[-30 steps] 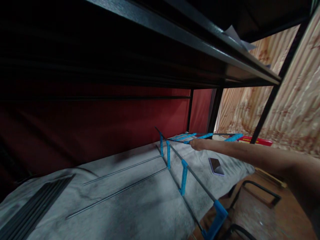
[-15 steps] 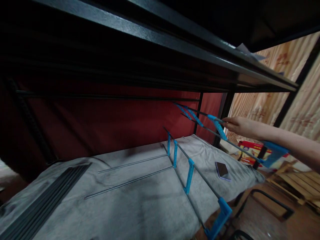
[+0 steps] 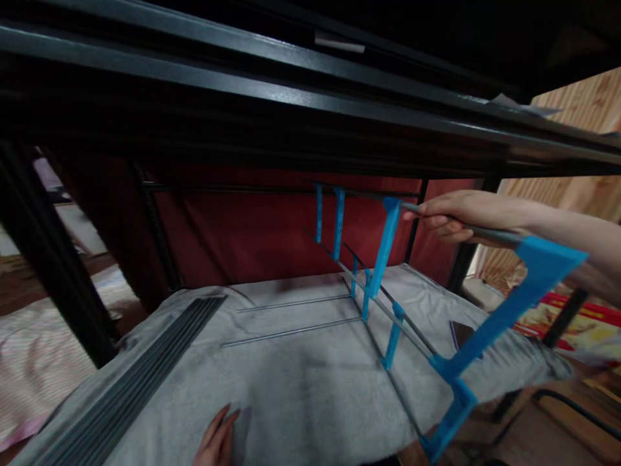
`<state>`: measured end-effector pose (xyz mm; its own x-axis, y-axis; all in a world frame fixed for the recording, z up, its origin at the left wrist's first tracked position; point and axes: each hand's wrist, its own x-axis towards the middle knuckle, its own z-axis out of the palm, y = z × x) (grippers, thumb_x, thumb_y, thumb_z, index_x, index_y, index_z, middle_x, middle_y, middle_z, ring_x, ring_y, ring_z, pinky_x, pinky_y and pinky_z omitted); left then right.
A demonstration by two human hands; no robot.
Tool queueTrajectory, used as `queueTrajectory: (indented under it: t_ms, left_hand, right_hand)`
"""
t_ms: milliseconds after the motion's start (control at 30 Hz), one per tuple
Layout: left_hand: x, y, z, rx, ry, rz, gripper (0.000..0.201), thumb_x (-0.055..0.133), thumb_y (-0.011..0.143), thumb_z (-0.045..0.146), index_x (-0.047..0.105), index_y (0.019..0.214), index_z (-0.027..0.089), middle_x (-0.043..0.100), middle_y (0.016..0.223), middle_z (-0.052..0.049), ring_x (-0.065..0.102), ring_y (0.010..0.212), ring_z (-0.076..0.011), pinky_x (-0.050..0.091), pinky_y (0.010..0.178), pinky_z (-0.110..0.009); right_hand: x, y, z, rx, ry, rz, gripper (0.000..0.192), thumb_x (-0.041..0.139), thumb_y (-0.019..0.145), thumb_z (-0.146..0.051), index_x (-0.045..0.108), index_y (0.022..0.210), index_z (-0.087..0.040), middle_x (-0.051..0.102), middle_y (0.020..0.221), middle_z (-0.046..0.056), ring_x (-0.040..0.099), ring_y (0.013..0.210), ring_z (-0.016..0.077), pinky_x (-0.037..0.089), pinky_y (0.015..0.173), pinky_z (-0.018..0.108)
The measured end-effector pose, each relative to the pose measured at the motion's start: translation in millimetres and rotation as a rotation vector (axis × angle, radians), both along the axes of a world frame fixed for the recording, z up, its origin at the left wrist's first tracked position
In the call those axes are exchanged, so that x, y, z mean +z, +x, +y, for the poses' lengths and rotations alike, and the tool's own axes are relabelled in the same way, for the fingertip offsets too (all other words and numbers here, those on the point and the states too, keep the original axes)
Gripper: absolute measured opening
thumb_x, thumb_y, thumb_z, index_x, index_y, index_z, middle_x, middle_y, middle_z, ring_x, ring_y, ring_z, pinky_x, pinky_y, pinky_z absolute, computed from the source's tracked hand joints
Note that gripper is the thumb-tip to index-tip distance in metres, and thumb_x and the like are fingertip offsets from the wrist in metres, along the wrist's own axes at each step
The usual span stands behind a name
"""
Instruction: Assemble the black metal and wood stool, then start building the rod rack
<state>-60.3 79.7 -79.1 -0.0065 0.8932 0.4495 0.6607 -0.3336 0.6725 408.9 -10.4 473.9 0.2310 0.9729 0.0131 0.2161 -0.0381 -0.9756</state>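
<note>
My right hand (image 3: 453, 213) is closed around the upper grey rod of a rack frame (image 3: 388, 249) with several blue plastic connectors joining two long rods. It is held up in the air, tilted, its far end near the red wall. Below and behind it, a second rack frame (image 3: 395, 336) of the same kind stands on the grey cloth. Two thin rods (image 3: 291, 331) run leftward from that one across the cloth. At the bottom edge my left hand (image 3: 217, 440) shows only its outstretched fingers, low over the cloth and holding nothing.
A bundle of dark grey rods (image 3: 145, 375) lies at the left on the cloth (image 3: 291, 401). A phone (image 3: 460, 336) rests at the right, partly behind a blue connector. The black metal upper bunk (image 3: 291, 97) hangs low overhead, with black posts (image 3: 58, 259) at the sides.
My right hand has brought the held frame leftward and closer, turning it more upright above the standing one. My left hand has come into view at the bottom. The view has shifted left.
</note>
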Motion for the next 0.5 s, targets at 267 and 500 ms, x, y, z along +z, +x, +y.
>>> queueTrajectory:
  t_ms: [267,500]
  left_hand:
    - [87.6,42.7,-8.9,0.037,0.025,-0.287,0.041,0.057,0.087,0.050,0.077,0.108,0.022,0.068,0.132,-0.014,0.062,0.128,-0.0304,0.045,0.114,-0.052]
    - [159.7,70.8,-39.8,-0.056,-0.105,-0.580,0.051,0.064,0.084,0.057,0.074,0.117,0.019,0.070,0.131,-0.014,0.062,0.127,-0.0298,0.047,0.113,-0.048]
  right_hand:
    - [-129.0,-112.9,37.3,0.249,0.037,0.384,0.005,0.055,0.086,-0.022,0.058,0.086,-0.018,0.042,0.052,-0.009,0.030,0.037,0.0058,0.019,0.033,0.017]
    - [-217.5,-219.8,49.4,0.271,0.075,0.459,0.033,0.058,0.082,-0.050,0.041,0.068,-0.025,0.038,0.046,-0.010,0.031,0.038,0.0081,0.028,0.038,0.022]
